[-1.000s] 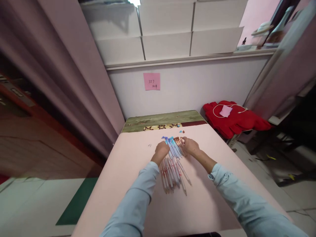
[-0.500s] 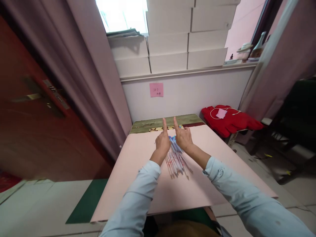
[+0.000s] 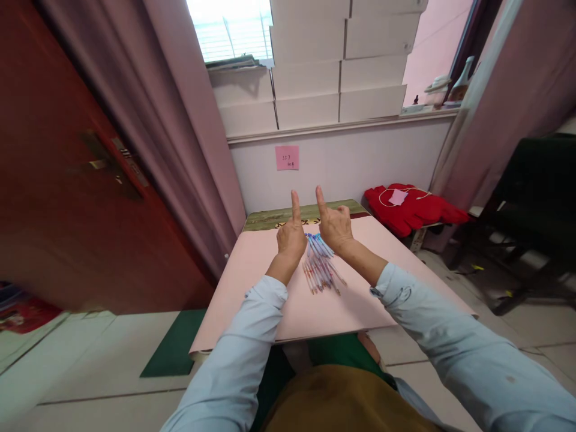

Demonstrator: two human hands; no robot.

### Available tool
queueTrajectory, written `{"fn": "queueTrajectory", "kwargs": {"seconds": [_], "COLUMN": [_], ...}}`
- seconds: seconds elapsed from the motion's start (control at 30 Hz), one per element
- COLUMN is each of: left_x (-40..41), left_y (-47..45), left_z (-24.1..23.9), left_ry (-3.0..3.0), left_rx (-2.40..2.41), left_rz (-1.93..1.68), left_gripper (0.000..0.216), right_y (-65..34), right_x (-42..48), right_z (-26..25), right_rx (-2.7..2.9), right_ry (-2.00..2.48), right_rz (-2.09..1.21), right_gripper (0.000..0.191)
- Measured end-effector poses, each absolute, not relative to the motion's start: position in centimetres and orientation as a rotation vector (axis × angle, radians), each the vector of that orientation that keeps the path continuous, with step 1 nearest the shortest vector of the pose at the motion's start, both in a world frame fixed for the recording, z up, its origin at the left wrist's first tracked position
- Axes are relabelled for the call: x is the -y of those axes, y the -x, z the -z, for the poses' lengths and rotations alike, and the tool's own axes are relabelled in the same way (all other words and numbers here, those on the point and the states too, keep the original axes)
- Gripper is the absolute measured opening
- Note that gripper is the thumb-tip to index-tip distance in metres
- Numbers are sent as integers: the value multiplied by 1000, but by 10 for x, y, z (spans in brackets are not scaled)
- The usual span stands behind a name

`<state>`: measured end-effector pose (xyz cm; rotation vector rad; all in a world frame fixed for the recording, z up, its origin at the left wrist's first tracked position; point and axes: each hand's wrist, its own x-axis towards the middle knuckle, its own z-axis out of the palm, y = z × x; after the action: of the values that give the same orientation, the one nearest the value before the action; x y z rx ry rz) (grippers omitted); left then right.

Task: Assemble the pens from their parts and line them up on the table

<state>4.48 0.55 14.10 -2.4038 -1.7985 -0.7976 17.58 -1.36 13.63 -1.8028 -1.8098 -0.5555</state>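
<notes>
Above the far half of the table, my left hand [image 3: 291, 239] holds nothing, its index finger pointing up and the others curled in. Level with it on the right, my right hand [image 3: 335, 228] is also bare, with a raised index finger and folded fingers. Between and below both hands lies a loose bundle of several pens [image 3: 321, 269], slim and clear-barrelled, with blue ends at the far side and tips fanned towards me. Neither hand visibly grips them. The pens rest on a pink sheet [image 3: 252, 282] that covers most of the table; my hands hide part of its far edge.
A pink note [image 3: 287, 158] is stuck on the wall behind the table. Red cloth [image 3: 405, 210] with a white cable sits on a stool at right, near a dark chair [image 3: 531, 198]. A brown door [image 3: 81, 228] and purple curtain [image 3: 180, 120] stand at left.
Both hands are higher against the background, and their index fingers now stand in front of the wall. The camera view has shifted. The pens still lie in their bundle.
</notes>
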Motion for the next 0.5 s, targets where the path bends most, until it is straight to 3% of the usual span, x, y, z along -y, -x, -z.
{"fn": "queueTrajectory", "kwargs": {"seconds": [0.23, 0.4, 0.5], "left_x": [-25, -53, -70], "left_y": [-48, -34, -9], "left_z": [-137, -100, -56], "left_ry": [2372, 2497, 2643], "left_rx": [1752, 1806, 1788], "left_rz": [864, 776, 703], "left_gripper": [92, 87, 62], "right_y": [-181, -212, -261], "right_x": [1, -27, -46], "right_z": [-139, -110, -67], "right_rx": [1777, 1751, 1644], "right_ry": [1761, 1921, 2101], "right_rz": [591, 341, 45], "right_gripper": [86, 88, 79]}}
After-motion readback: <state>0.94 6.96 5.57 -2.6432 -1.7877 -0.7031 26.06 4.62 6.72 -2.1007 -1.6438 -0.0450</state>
